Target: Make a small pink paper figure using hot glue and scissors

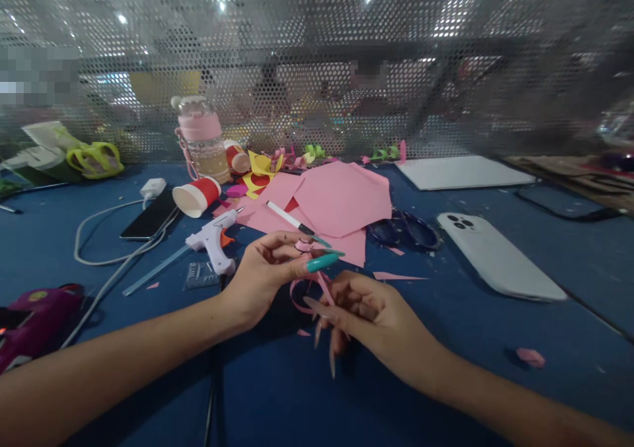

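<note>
My left hand pinches a small rolled piece of pink paper between thumb and fingers, with long teal nails pointing right. From it a thin curled pink paper strip loops down between the hands. Just to the right and lower, my right hand has thumb and forefinger closed on the strip, its other fingers curled beneath. Behind the hands lie pink paper sheets, with a black and white marker on them. A white glue gun lies left of my left hand.
Blue-handled scissors and a white phone lie to the right. At the left are a black phone with a cable, a red paper cup and a pink-lidded bottle. Perforated metal stands behind the blue table.
</note>
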Demonstrator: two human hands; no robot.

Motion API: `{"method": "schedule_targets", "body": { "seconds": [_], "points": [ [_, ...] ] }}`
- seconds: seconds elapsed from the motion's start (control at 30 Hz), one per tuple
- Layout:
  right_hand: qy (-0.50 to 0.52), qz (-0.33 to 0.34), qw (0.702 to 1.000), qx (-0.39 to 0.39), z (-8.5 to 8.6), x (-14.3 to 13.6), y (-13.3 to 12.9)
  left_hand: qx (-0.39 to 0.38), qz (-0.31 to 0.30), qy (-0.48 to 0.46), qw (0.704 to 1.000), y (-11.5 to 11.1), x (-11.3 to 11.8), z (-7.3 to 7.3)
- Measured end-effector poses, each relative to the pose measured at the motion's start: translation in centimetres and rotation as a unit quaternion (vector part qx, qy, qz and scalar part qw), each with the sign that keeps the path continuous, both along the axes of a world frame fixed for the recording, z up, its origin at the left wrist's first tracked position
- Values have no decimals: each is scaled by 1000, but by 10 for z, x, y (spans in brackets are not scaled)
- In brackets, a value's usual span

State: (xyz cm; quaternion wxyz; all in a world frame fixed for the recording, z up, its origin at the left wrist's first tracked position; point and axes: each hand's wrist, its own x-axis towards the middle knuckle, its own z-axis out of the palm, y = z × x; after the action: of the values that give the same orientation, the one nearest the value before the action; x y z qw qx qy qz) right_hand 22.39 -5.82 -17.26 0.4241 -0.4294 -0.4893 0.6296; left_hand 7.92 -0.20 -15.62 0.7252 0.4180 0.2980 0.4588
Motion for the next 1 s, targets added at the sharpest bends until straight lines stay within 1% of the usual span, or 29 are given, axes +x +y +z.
{"method": "schedule_targets", "body": {
  "seconds": [0.13,0.23,0.4,0.5,0.6,0.77,0.9,1.0],
  "points": [
    [-9,11,1000,13,-1,1,-1,54,21,33,998,3,-2,-5],
    [-27,8,999,19,-1,2,-2,69,18,49,996,6,-4,-4],
    [-73,-7,996,59,-2,5,-1,59,-16,46,997,8,-5,0],
    [-91,-8,993,77,-4,6,0,56,-12,35,998,7,-5,0],
    [-113,-12,989,91,-4,6,0,65,-5,44,997,6,-5,0],
    [-174,-45,974,135,-1,6,-2,74,15,47,996,1,-3,0],
    [-215,-50,959,176,0,6,-4,73,1,47,996,-4,-2,1],
    [-234,-52,953,185,-1,6,-4,64,-3,47,997,-4,-2,2]
  ]
}}
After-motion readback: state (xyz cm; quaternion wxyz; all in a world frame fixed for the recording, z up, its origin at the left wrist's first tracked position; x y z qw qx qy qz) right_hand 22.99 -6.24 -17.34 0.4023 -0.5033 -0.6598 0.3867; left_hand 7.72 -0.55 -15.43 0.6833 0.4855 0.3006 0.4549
